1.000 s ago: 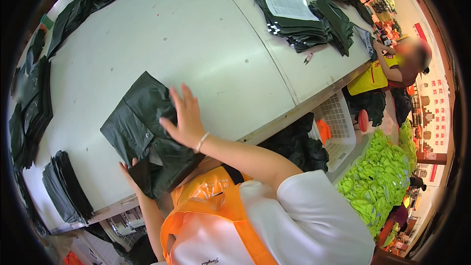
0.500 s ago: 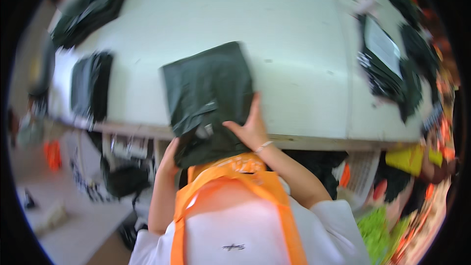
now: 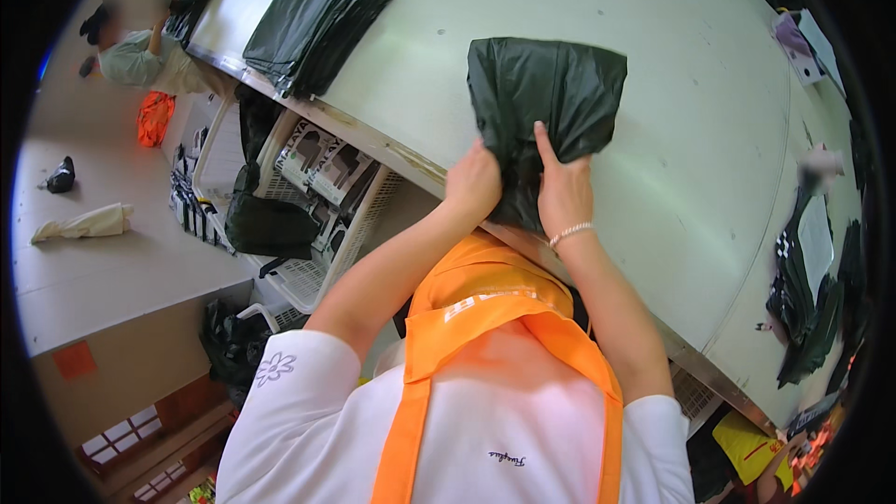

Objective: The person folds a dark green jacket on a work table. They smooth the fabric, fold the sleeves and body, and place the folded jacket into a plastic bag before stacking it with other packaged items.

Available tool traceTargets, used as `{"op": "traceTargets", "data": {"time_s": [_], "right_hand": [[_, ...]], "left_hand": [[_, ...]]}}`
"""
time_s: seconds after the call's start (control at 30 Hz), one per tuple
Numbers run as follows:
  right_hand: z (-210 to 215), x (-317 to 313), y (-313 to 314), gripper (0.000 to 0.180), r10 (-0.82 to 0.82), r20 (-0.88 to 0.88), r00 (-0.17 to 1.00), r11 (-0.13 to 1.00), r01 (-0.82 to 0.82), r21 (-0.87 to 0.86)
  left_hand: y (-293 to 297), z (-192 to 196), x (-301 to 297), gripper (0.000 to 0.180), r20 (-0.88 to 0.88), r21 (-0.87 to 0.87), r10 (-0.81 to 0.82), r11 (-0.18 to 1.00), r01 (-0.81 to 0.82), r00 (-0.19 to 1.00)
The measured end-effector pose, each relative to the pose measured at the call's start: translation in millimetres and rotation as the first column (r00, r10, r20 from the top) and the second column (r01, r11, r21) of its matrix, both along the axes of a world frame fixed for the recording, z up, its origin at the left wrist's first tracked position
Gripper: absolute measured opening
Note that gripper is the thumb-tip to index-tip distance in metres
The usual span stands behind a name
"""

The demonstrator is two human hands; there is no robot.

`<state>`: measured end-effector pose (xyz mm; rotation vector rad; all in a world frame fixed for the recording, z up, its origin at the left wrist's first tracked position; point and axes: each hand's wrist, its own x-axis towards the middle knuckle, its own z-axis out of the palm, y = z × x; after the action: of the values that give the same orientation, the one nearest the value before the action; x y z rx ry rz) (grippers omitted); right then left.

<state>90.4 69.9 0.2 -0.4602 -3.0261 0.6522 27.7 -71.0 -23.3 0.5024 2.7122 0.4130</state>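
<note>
A folded dark green piece of thin, crinkled material [image 3: 546, 84] is held at the near edge of the table; whether it is a bag or a garment I cannot tell. My left hand [image 3: 473, 179] grips its lower left edge with the fingers curled in. At its lower right, my right hand [image 3: 566, 194] pinches it, thumb stretched over the top and fingers hidden beneath. The far part spreads wide over the pale table [image 3: 677, 177], while the near part narrows between my hands and hangs toward my orange apron [image 3: 485, 303].
Left on the table lies a stack of similar dark green folded pieces [image 3: 317, 28]. Dark items with a white sheet [image 3: 816, 243] lie at the far right. Below the table's edge, a white basket [image 3: 364, 224] holds printed packages. A person [image 3: 140, 61] is at the upper left.
My view has turned, so the table edge now slants. The dark green piece has been gathered narrower at its near end, and my left hand has come up onto its side.
</note>
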Motion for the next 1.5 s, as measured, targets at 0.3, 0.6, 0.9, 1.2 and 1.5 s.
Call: {"op": "traceTargets", "data": {"time_s": [0.3, 0.6, 0.9, 1.2, 1.5], "right_hand": [[44, -150, -68, 0.096, -0.132, 0.524, 0.841, 0.938, -0.065, 0.341], [7, -168, -94, 0.078, -0.085, 0.477, 0.875, 0.723, -0.276, 0.633], [11, -165, -88, 0.081, -0.046, 0.362, 0.931, 0.816, -0.174, 0.551], [71, -91, 1, 0.051, -0.282, 0.082, 0.956, 0.958, 0.285, -0.022], [108, 44, 0, 0.046, -0.468, 0.073, 0.881, 0.847, 0.471, -0.249]], "left_hand": [[5, -40, -58, 0.049, -0.163, 0.345, -0.407, 0.83, 0.438, 0.899], [-130, 38, -215, 0.018, 0.185, 0.556, -0.063, 0.83, -0.052, 0.981], [-233, -24, -382, 0.058, -0.379, 0.084, 0.081, 0.995, -0.052, 0.922], [-95, -26, -160, 0.055, -0.382, 0.074, -0.375, 0.898, 0.433, 0.845], [-42, -55, -137, 0.037, -0.412, 0.452, -0.309, 0.748, 0.487, 0.857]]}}
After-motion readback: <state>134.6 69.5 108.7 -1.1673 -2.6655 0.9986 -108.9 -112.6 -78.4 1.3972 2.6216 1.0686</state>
